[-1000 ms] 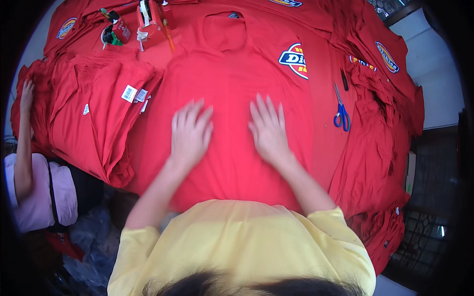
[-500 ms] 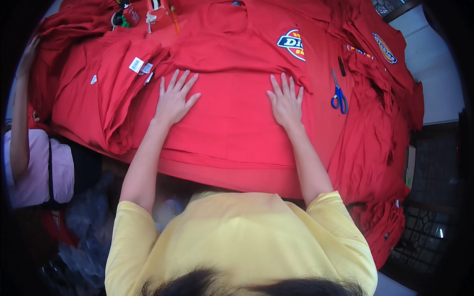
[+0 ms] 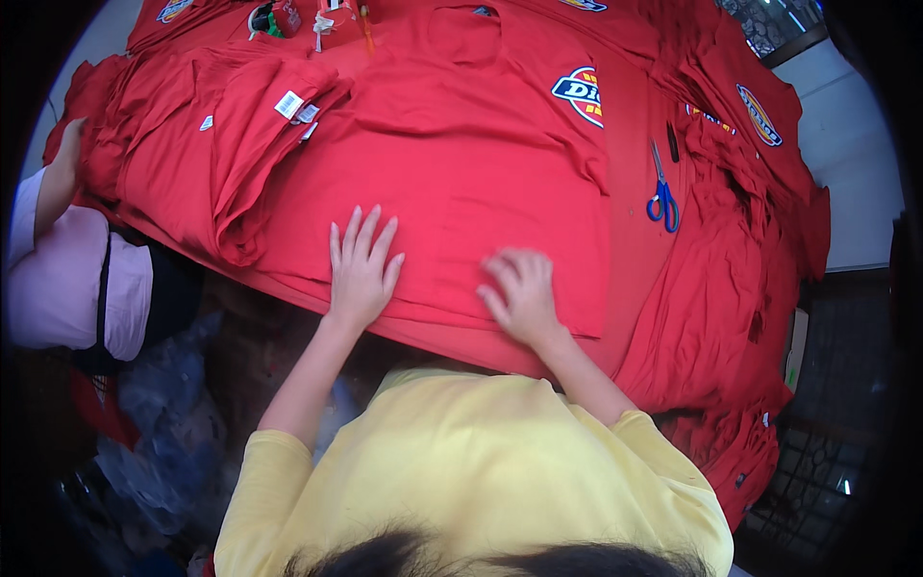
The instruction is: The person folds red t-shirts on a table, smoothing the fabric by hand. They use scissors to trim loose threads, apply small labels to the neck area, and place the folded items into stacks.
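Observation:
A red T-shirt (image 3: 433, 173) lies spread on the table, its neckline at the far end and its hem toward me. A coloured logo patch shows on its upper right, cut off by a fold. Flat on the lower left part of the shirt rests my left hand (image 3: 363, 274), fingers spread. My right hand (image 3: 522, 293) is over the shirt near the hem, smeared by motion, its fingers apart and slightly bent. Nothing shows in either hand.
Blue-handled scissors (image 3: 661, 197) and a dark slim tool (image 3: 672, 141) lie right of the shirt. Red garments are heaped at left (image 3: 192, 154) and right (image 3: 711, 260). A co-worker's arm (image 3: 60, 178) reaches in from the left. Small containers (image 3: 279, 17) stand at the back.
Both hands have drawn back toward me from the middle of the shirt to near its hem, the right one also moving left. The co-worker's arm has shifted.

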Tool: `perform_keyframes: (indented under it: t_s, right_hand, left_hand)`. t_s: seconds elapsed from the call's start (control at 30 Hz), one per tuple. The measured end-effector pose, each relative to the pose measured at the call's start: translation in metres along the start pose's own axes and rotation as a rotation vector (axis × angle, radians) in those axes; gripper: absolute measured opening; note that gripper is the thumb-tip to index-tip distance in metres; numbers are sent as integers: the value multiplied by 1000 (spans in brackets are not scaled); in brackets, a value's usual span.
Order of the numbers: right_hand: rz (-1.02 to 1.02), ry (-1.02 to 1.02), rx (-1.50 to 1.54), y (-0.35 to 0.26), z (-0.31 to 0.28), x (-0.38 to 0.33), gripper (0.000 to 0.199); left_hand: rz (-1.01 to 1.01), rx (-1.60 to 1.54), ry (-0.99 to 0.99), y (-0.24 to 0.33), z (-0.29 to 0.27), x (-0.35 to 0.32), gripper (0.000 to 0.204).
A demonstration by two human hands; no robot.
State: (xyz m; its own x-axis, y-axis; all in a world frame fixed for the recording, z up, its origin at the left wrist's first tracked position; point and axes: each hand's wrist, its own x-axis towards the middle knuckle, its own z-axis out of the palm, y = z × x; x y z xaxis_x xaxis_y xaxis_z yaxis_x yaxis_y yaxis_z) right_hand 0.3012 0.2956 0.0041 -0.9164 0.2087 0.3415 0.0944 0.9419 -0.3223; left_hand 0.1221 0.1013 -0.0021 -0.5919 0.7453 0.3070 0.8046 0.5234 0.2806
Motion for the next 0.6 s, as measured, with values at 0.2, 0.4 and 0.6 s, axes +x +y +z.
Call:
perform_keyframes:
  t_s: [0.2,0.4,0.6]
  right_hand:
    - [-88,-70,186,-25,10,-12,12]
    - [-36,-16,364,-32,-5,-6,12]
    - [-137,-23,322,-45,-26,7,14]
  left_hand:
    - [-471,-852,-307,41,-23,-40,24]
    - [-874,-1630,-734,66,-11,-43,54]
    - [-1041,-2444,-183,70,10,12,44]
